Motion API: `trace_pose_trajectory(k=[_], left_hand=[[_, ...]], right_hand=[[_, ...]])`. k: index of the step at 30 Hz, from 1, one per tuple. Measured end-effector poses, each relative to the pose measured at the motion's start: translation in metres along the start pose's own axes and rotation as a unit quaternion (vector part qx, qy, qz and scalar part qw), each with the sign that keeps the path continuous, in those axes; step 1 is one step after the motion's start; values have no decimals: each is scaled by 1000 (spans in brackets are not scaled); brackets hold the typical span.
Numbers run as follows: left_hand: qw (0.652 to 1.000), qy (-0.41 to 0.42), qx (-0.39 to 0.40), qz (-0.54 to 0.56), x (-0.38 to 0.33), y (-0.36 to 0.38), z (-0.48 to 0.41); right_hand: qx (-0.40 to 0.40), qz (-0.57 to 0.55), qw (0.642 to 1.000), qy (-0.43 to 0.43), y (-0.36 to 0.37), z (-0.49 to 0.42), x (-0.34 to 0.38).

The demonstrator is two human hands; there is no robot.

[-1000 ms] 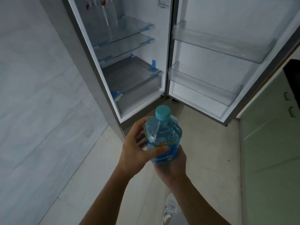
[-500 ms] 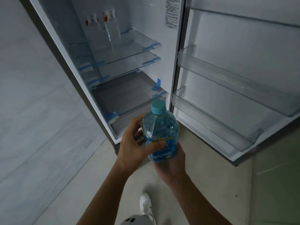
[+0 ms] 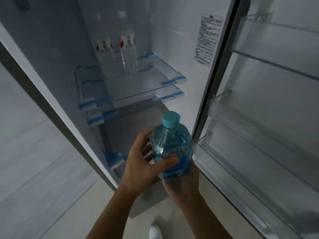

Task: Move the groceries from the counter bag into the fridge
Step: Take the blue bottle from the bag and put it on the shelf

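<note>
A blue plastic bottle (image 3: 172, 149) with a teal cap is upright in front of the open fridge (image 3: 172, 40). My left hand (image 3: 143, 163) wraps its left side, thumb across the label. Beneath the bottle, my right hand (image 3: 183, 185) cups its base. The bottle hovers before the fridge's lower compartment, just left of the door hinge. Two clear water bottles (image 3: 119, 49) with red-and-white labels stand at the back of the upper glass shelf (image 3: 155, 83).
The fridge door (image 3: 267, 118) stands open on the right with clear door bins (image 3: 250, 149). A second glass shelf (image 3: 169, 97) and a lower drawer lie below the first. A grey tiled wall is on the left. My white shoe (image 3: 155, 232) shows on the floor.
I have come closer to the fridge, which now fills the view. The bottle, held in both hands, has moved forward and up towards the lower compartment.
</note>
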State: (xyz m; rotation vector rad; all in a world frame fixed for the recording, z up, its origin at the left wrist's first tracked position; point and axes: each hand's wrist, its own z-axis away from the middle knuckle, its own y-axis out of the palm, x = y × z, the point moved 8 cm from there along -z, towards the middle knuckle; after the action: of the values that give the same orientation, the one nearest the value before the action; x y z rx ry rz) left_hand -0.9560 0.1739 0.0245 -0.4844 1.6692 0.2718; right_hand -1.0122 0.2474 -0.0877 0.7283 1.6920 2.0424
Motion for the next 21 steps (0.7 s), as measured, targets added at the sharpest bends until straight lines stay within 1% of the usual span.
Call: trace_pose_trajectory(k=[4, 9, 16, 21], left_hand=[[1000, 8, -14, 18, -7, -7, -50], [999, 21, -39, 21, -24, -15, -98], [995, 68, -73, 9, -64, -30, -148], [991, 86, -99, 14, -86, -46, -184]], right_hand=[[4, 33, 999, -19, 14, -48, 25], [21, 50, 999, -8, 40, -89, 45], [108, 58, 992, 0, 106, -139, 55], [102, 93, 990, 4, 138, -175, 65]])
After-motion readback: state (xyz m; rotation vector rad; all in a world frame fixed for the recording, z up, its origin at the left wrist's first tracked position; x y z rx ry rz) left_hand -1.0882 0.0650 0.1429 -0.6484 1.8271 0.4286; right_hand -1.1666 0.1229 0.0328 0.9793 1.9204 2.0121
